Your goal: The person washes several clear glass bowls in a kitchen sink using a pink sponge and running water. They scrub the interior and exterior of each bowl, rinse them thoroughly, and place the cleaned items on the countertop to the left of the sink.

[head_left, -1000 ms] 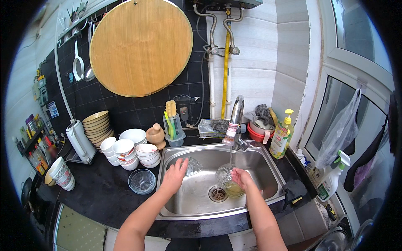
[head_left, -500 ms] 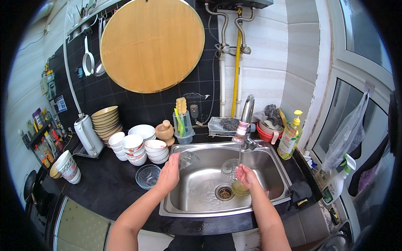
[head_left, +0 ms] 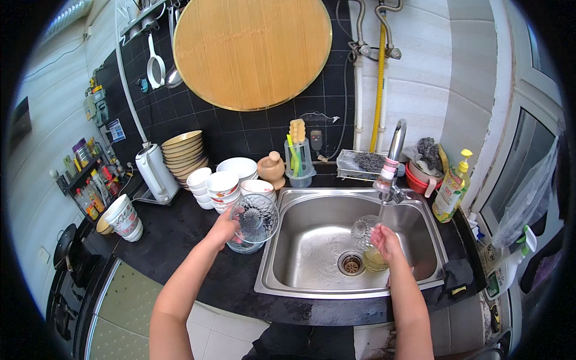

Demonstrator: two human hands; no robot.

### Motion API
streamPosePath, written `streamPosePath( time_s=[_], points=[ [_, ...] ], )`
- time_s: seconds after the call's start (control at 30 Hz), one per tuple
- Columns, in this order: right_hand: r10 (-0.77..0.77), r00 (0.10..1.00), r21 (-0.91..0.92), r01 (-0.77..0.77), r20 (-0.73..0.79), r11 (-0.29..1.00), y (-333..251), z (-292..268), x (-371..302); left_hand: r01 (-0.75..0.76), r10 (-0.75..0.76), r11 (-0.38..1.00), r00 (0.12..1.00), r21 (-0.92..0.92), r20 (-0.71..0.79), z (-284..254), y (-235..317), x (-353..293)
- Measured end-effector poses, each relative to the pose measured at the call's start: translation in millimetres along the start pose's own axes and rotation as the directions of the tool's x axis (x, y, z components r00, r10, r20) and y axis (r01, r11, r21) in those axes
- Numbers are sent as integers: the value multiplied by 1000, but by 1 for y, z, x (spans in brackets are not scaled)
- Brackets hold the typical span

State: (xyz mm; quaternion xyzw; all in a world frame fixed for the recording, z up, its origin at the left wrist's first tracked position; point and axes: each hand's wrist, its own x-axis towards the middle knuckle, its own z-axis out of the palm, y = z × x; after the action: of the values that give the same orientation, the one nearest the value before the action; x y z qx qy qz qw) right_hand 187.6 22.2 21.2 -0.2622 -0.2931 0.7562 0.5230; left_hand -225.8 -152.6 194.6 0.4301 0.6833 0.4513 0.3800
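Observation:
My left hand (head_left: 225, 229) grips a clear glass bowl (head_left: 257, 217) with a patterned base by its side. That bowl is over the counter, just left of the sink. Beneath it another glass bowl (head_left: 245, 246) stands on the counter, partly covered. Over the sink, my right hand (head_left: 387, 243) is closed at the edge of a second patterned glass bowl (head_left: 363, 231), under the tap (head_left: 393, 157). A yellowish glass bowl (head_left: 375, 260) lies in the sink by the drain (head_left: 350, 263), partly behind my right hand.
White bowls (head_left: 222, 183) are stacked behind my left hand, with a wooden mortar (head_left: 272, 170) beside them. Further left are tan bowls (head_left: 183, 153), a white kettle (head_left: 157, 173) and patterned cups (head_left: 124, 219). A soap bottle (head_left: 451, 191) stands right of the steel sink (head_left: 288, 287).
My left hand has carried its glass bowl leftward from the sink's edge to above the bowl on the counter. My right hand stays under the tap. The view has turned left.

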Motion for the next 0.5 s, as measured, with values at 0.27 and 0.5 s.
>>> streamPosePath(
  time_s=[0.27, 0.5],
  points=[
    [-8, 1000, -40, 7, -12, 999, 0, 0, -1, 184, -207, 971, 966, -153, -153, -33, -28, 4],
    [-13, 999, -48, 11, -46, 999, -2, 5, -3, 274, -281, 959, 953, -69, -117, -39, -41, 12]
  ],
)
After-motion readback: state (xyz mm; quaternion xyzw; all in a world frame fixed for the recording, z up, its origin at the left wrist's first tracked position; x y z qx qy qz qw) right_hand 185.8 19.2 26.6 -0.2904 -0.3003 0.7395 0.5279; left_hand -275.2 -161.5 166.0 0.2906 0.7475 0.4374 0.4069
